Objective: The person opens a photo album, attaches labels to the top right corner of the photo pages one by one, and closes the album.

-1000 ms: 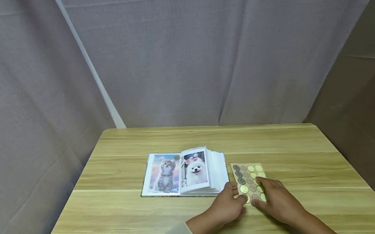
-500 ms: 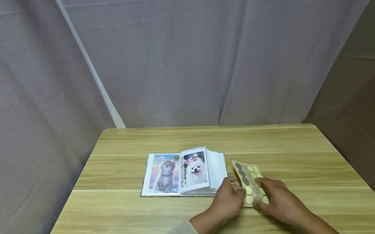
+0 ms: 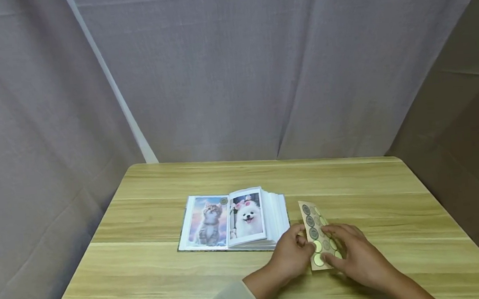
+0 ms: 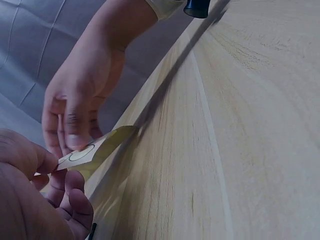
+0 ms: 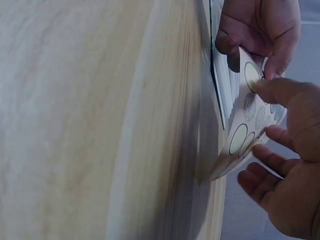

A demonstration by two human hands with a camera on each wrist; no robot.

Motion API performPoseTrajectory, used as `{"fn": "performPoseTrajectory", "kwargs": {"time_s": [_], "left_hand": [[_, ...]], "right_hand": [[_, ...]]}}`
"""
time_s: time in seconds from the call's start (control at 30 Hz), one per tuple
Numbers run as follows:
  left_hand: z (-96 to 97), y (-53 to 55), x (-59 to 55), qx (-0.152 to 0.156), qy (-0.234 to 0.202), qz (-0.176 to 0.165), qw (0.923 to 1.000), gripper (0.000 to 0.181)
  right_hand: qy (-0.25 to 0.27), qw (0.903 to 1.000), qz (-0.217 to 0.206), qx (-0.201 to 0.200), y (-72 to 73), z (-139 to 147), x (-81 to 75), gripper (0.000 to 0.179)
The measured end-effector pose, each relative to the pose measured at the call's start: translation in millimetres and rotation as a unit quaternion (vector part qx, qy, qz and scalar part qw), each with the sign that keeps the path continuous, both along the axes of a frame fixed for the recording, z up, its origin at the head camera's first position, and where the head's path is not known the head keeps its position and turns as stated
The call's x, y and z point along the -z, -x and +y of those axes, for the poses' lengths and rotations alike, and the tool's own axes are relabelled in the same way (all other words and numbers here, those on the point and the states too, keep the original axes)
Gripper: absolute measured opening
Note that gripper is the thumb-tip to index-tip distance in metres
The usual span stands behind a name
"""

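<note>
A tan sheet of round stickers point(image 3: 317, 219), some gold and some dark, is tilted with its left side raised. My left hand point(image 3: 290, 256) pinches its near left edge between thumb and fingers, also seen in the left wrist view. Over the sheet's face lies my right hand point(image 3: 356, 257); in the right wrist view its thumb touches a gold sticker point(image 5: 251, 75) near the edge, and its other fingers are loosely extended along the face. The far part of the sheet bows down toward the table.
An open photo album point(image 3: 277, 220) lies left of the sheet, showing a kitten photo point(image 3: 207, 226) and a white dog photo point(image 3: 247, 220). One round dark sticker point(image 3: 224, 201) sits at the kitten photo's corner. Grey curtains point(image 3: 216, 75) surround the wooden table point(image 3: 148, 281).
My left hand has taken hold of the sheet's left edge and raised it, so the sheet tilts and bends more. My right hand has stayed nearly in place; the album has not moved.
</note>
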State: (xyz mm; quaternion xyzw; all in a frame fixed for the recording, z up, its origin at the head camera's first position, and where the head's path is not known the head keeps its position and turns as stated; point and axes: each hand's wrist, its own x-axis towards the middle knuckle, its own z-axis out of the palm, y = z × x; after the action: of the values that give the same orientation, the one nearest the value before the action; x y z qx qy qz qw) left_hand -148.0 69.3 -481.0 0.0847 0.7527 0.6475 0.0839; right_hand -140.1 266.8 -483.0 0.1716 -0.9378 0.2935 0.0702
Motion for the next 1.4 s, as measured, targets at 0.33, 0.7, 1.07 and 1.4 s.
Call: {"fn": "performPoseTrajectory", "kwargs": {"time_s": [0.33, 0.7, 1.07, 1.4], "left_hand": [[-1.9, -0.2, 1.2, 0.036, 0.07, 0.047, 0.9958, 0.029], [-1.6, -1.7, -4.8, 0.05, 0.145, 0.122, 0.9807, 0.026], [-0.8, -0.8, -2.4, 0.05, 0.166, 0.14, 0.9749, 0.028], [0.1, -3.2, -1.8, 0.049, 0.151, 0.127, 0.9792, 0.035]], "right_hand": [[0.041, 0.9955, 0.084, 0.017, 2.3, -10, -9.7, 0.02], [0.049, 0.9964, 0.048, 0.05, 1.8, -12, -15.1, 0.014], [0.06, 0.9955, 0.011, 0.073, -1.5, -15, -20.4, 0.012], [0.074, 0.9936, 0.037, 0.077, -5.0, -16, -17.5, 0.011]]}}
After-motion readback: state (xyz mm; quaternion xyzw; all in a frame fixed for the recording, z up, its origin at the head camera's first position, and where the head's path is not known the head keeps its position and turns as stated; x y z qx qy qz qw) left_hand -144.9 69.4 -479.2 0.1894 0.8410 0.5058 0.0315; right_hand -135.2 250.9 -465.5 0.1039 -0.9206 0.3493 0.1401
